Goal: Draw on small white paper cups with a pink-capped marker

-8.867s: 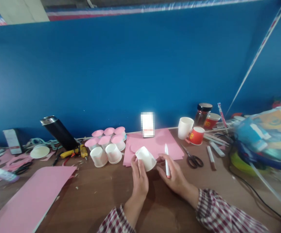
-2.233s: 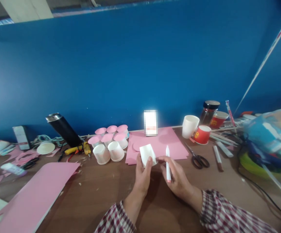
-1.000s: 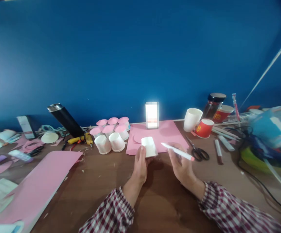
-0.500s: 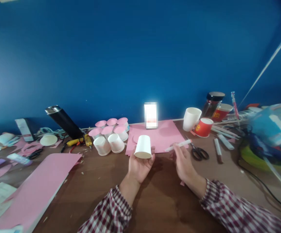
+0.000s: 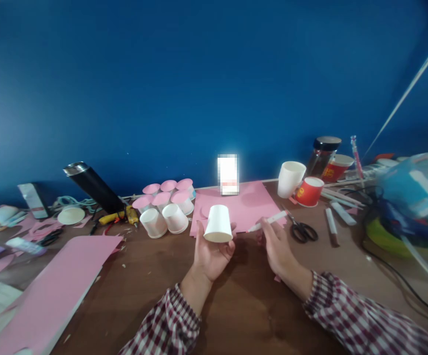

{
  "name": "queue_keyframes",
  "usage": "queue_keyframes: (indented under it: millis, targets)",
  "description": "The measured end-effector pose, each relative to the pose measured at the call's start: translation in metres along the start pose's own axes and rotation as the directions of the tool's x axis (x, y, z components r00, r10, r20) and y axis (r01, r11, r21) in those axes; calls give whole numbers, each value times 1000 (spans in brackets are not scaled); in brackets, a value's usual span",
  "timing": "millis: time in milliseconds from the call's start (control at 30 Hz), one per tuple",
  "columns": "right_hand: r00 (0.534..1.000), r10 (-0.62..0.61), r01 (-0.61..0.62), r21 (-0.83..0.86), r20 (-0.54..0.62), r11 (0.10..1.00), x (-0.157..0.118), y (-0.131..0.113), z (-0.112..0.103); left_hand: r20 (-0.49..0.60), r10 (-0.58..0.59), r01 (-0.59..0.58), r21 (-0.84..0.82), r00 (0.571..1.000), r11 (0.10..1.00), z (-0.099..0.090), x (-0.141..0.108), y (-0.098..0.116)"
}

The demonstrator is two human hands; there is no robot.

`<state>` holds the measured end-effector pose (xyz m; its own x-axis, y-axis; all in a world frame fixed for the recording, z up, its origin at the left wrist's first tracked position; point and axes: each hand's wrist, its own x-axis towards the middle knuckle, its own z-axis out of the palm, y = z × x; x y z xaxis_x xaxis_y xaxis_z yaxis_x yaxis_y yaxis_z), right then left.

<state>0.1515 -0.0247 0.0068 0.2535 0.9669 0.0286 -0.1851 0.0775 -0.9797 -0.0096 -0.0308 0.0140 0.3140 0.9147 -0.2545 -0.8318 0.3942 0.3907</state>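
My left hand (image 5: 213, 254) holds a white paper cup (image 5: 218, 224) upside down, its wide rim low in the palm and fingers. To its right, my right hand (image 5: 275, 241) grips a white marker (image 5: 267, 221) between thumb and fingers, the tip pointing left toward the cup but apart from it. Behind both hands lies a pink sheet (image 5: 247, 202) on the brown table (image 5: 243, 305). Left of the held cup stand several white cups, two upside down in front (image 5: 175, 218) and others topped with pink paper (image 5: 161, 199).
Black scissors (image 5: 303, 232), a white cup (image 5: 291, 179) and a red cup (image 5: 309, 192) are at right. A glowing phone (image 5: 228, 174) stands at the back. On the left are a black flask (image 5: 95, 187), a yellow glue gun (image 5: 116, 216) and a large pink sheet (image 5: 62, 281).
The view has shifted slightly. Both hands keep their holds; the marker is tilted a little more and has moved slightly left with my right hand.
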Motion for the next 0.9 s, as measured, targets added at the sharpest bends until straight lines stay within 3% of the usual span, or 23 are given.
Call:
queue_keyframes:
  millis: [133,433,667,900]
  targets:
    - [1000,-18,18,-23,-6,1000,-1,-5,0,-81,107,-105,32,991,994,-2,4,-3]
    - [997,-69,71,-49,32,996,-1,-3,1,-125,56,-51,47,991,998,-1,9,-6]
    - [996,-24,33,-105,90,994,-6,-13,1,8,37,-37,82,999,996,-3,6,-7]
    - [989,-39,50,-77,144,996,-8,-12,1,-35,124,-116,164,992,980,-4,6,-12]
